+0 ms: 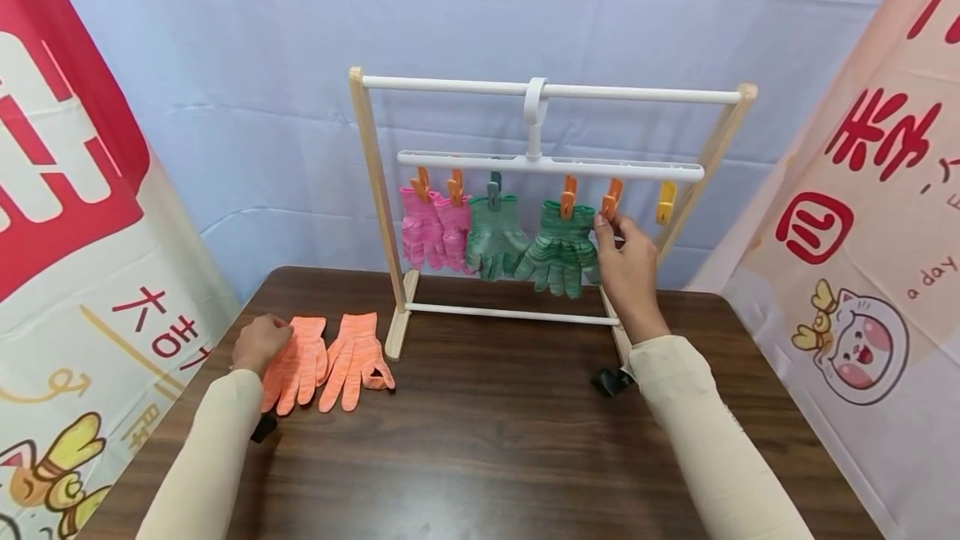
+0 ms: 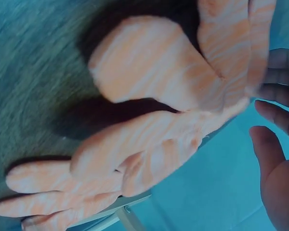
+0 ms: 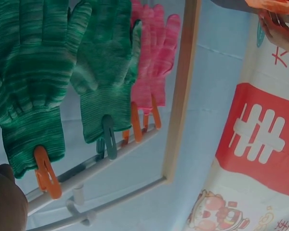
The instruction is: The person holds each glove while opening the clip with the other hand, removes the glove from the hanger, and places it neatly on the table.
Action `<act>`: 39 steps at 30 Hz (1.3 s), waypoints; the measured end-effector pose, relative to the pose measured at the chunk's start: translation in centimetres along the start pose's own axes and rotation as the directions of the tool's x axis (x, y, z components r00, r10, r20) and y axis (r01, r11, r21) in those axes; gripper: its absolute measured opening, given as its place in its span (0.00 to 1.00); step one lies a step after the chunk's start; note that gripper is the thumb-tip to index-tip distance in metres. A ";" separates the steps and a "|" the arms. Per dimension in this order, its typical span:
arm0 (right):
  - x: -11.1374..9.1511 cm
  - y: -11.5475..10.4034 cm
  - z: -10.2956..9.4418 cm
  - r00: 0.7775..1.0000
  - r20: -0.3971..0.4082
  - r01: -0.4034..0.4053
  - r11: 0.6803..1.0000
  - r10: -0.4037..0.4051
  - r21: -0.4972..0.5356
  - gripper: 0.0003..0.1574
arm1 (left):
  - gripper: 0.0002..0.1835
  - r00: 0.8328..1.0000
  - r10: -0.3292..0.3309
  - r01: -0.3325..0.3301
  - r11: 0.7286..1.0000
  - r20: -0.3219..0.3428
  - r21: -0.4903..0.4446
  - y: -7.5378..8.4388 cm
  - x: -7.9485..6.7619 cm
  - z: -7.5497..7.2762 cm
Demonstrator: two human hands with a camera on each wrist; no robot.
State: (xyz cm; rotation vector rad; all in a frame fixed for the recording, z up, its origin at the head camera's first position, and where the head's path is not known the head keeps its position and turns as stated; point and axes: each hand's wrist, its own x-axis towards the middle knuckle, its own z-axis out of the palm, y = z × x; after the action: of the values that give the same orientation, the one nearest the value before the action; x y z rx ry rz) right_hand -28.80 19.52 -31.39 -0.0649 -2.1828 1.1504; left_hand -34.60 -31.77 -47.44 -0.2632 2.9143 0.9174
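R hand [image 1: 630,269] pinched orange clip [image 1: 612,195] beside hung green glove [image 1: 561,244], L hand [image 1: 262,343] lay loose, thumb apart, at left orange glove [image 1: 297,365], wood post [image 1: 378,198] betw., brown tbl [image 1: 465,432] under, pale-blue curtain [image 1: 262,90] behind.

My left arm [image 1: 206,457] came up from the lower left of the frame in a pale sleeve, its bare left hand [image 1: 261,346] held low at left of centre, palm down; the left wrist view showed my thumb [image 2: 269,147] apart from the forefinger at the right edge. My right arm [image 1: 697,407], sleeved alike, slanted in from the lower right, the right hand [image 1: 628,269] raised right of centre, its fingers bent and its thumb [image 1: 603,233] turned up towards them.
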 end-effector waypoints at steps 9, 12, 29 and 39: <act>-0.1 -0.3 0.1 1.000 -0.008 -0.013 1.000 0.012 -0.016 0.27 | 0.19 0.994 0.082 -0.077 0.995 -0.068 0.068 2.2 -0.5 -0.9; -0.1 -0.4 0.2 1.000 -0.016 -0.014 1.000 0.014 -0.027 0.27 | 0.22 0.987 0.147 -0.143 0.988 -0.065 0.050 4.1 -0.9 -0.9; -0.7 -0.5 0.1 0.999 0.011 -0.032 0.999 0.032 -0.015 0.33 | 0.11 0.826 0.559 -0.561 0.828 -0.071 -0.004 20.1 -5.9 1.3; -1.2 -0.6 0.3 1.000 -0.001 -0.012 1.000 0.012 -0.013 0.31 | 0.10 0.755 0.648 -0.656 0.747 -0.102 -0.107 27.5 -8.1 3.9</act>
State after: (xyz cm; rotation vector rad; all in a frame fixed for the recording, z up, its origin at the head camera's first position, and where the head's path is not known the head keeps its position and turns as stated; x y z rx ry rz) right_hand -27.90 18.50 -31.71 -0.0842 -2.1924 1.1432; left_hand -31.66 -6.16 -34.21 0.8083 3.0214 1.1926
